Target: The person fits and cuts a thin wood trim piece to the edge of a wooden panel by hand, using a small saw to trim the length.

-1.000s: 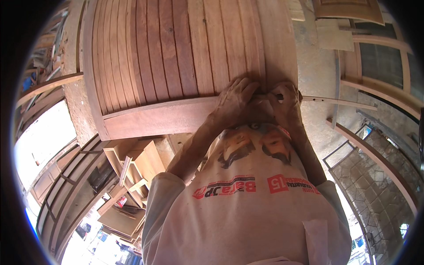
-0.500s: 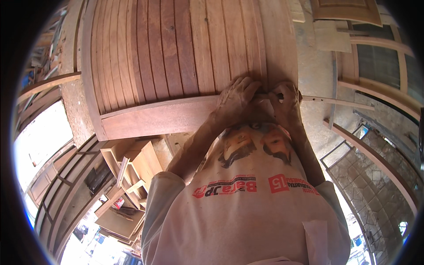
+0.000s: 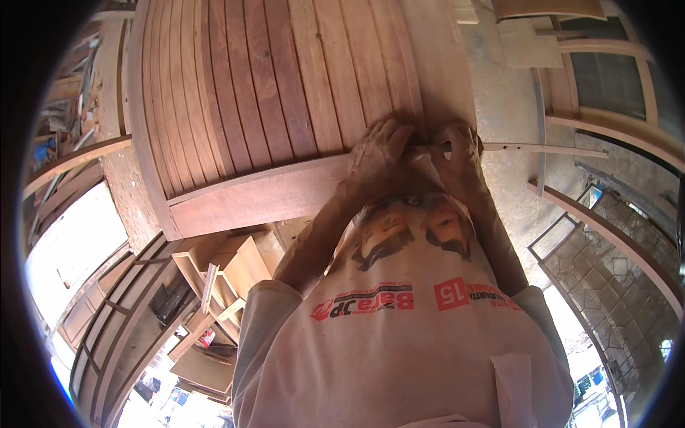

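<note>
Brown wooden panel with long thin slats (image 3: pixel 278 78): lies ahead of the hands, mostly to their left; its slats run straight away from them.
Left hand (image 3: pixel 382 151): fingers bent at the near edge, closer to the panel's middle.
Right hand (image 3: pixel 458 155): bent just beside it, near the right corner; I can't tell if either hand grips something.
Under the panel: support hidden.
Room: grey floor (image 3: pixel 510 93) at right, tan wooden box shelf (image 3: pixel 255 262) lower left.
</note>
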A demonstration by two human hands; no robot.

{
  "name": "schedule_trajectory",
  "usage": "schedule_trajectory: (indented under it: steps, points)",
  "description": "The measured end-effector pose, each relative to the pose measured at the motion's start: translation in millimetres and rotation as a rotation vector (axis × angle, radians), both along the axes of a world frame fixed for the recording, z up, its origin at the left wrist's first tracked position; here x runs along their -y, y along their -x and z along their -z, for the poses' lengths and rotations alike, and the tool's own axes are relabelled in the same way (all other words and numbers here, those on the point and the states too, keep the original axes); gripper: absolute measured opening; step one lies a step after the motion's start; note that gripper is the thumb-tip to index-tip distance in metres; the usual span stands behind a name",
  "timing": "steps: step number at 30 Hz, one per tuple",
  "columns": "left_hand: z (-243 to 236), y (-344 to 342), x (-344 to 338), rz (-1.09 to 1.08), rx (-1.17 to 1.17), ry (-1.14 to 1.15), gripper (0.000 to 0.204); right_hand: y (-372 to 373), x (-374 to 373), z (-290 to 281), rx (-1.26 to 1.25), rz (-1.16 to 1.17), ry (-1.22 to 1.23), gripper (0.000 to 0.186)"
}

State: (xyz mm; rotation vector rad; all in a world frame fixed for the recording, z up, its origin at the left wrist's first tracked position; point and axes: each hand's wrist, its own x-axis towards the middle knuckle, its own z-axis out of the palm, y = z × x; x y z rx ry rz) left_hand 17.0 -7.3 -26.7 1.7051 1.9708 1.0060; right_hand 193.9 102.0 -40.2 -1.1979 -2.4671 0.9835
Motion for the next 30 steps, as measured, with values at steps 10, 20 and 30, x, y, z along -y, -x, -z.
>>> schedule_trajectory:
  steps: [10, 20, 30]
  points:
    - [-2, 0, 3, 0.014, -0.006, 0.01, 0.047, -25, 0, -9, -0.178, 0.043, -0.168, 0.032]
    - [6, 1, 3, 0.038, -0.029, 0.043, 0.034, -63, -13, -24, 0.157, -0.036, -0.44, 0.038]
    - [-17, -7, 1, 0.048, 0.059, 0.164, 0.022, -73, -22, -20, -0.12, 0.007, -0.366, 0.033]
